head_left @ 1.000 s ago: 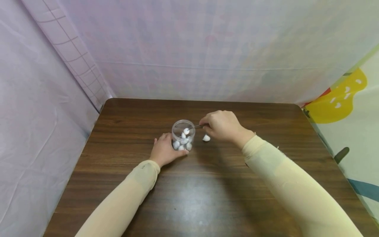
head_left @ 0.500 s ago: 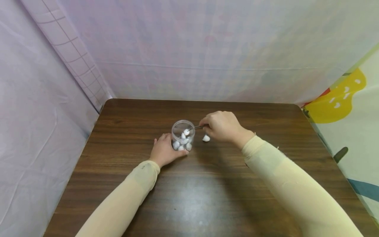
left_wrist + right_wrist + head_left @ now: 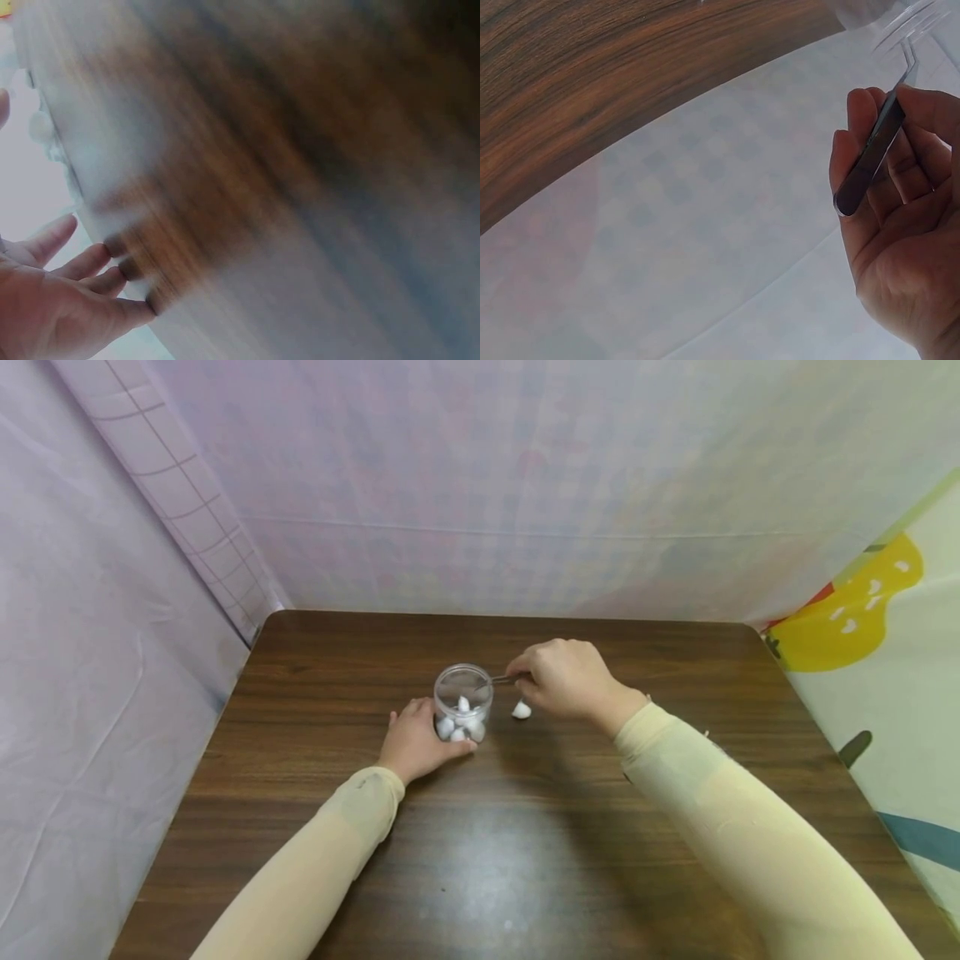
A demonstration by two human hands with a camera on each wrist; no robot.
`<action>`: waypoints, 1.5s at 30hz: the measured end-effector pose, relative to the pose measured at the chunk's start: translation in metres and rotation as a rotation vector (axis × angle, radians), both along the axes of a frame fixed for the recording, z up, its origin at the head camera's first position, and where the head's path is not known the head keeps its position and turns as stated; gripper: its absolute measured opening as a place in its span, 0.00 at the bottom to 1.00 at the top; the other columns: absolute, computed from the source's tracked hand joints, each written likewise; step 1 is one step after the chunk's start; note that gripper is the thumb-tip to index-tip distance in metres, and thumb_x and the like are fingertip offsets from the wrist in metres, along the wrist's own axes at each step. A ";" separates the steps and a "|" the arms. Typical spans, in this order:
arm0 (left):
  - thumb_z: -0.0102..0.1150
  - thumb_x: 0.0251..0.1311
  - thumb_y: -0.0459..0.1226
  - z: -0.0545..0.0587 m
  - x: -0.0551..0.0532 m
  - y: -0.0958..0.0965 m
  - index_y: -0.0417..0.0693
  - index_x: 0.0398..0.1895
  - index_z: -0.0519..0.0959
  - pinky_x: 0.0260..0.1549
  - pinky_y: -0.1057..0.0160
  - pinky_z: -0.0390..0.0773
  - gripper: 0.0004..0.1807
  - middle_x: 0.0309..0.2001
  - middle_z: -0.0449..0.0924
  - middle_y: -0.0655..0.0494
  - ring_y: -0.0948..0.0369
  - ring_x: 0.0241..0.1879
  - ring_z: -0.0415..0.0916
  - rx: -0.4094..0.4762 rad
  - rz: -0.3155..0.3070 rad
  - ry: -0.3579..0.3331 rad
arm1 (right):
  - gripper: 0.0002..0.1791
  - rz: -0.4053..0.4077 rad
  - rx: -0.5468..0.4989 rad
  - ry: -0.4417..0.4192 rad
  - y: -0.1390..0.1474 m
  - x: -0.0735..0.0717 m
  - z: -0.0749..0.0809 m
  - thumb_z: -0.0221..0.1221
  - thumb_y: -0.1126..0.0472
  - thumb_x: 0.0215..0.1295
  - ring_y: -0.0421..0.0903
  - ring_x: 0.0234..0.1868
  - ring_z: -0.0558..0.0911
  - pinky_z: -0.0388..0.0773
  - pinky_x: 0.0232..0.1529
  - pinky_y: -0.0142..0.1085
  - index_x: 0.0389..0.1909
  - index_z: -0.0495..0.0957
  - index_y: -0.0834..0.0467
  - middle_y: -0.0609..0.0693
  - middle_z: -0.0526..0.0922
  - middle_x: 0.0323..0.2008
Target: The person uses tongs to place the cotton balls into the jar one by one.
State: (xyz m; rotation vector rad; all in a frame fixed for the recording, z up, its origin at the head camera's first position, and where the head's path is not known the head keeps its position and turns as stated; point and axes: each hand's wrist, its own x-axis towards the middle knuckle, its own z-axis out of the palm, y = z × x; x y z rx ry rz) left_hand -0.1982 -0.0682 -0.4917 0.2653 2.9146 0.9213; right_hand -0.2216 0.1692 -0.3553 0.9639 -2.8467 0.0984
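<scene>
A clear round jar [image 3: 464,693] stands on the table with several small white balls, which look like cotton balls [image 3: 458,735], in its lower part. My left hand [image 3: 420,742] holds the jar from the left and front, its thumb along the front base. In the left wrist view, that hand's fingers [image 3: 90,262] show beside the blurred, overexposed jar. My right hand [image 3: 567,680] pinches metal tweezers [image 3: 872,154] with bent tips. These tips reach over the jar's right rim, slightly apart, and nothing shows between them. One more white ball [image 3: 521,710] lies right of the jar, below my right hand.
The brown wood-grain table [image 3: 480,827] extends around the jar. A pale checked curtain [image 3: 495,510] hangs behind its far edge. On the right hangs a white cloth with a yellow print [image 3: 840,618], and on the left another white cloth [image 3: 90,677].
The white ball that was at the tweezers' tips has dropped onto the others in the jar. The tips now stand bare. Both hands have stayed nearly in place.
</scene>
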 end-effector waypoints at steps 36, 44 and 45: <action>0.70 0.44 0.67 -0.001 0.000 0.000 0.44 0.72 0.65 0.70 0.38 0.45 0.56 0.67 0.69 0.46 0.50 0.69 0.61 -0.002 0.002 0.010 | 0.12 -0.194 0.070 -0.215 0.072 -0.011 -0.048 0.62 0.59 0.65 0.54 0.42 0.85 0.81 0.29 0.51 0.48 0.87 0.51 0.51 0.86 0.47; 0.70 0.44 0.67 -0.001 0.000 0.000 0.45 0.72 0.65 0.70 0.38 0.46 0.57 0.67 0.69 0.47 0.51 0.69 0.61 -0.006 0.003 0.006 | 0.12 -0.170 0.082 -0.196 0.067 -0.012 -0.054 0.63 0.58 0.63 0.54 0.42 0.86 0.81 0.31 0.54 0.46 0.88 0.49 0.50 0.87 0.45; 0.70 0.44 0.67 -0.002 0.000 0.000 0.45 0.72 0.65 0.70 0.38 0.46 0.57 0.67 0.69 0.47 0.51 0.69 0.61 -0.007 0.004 0.006 | 0.12 -0.168 0.084 -0.194 0.067 -0.012 -0.054 0.63 0.58 0.63 0.53 0.42 0.86 0.81 0.31 0.54 0.46 0.88 0.49 0.50 0.87 0.45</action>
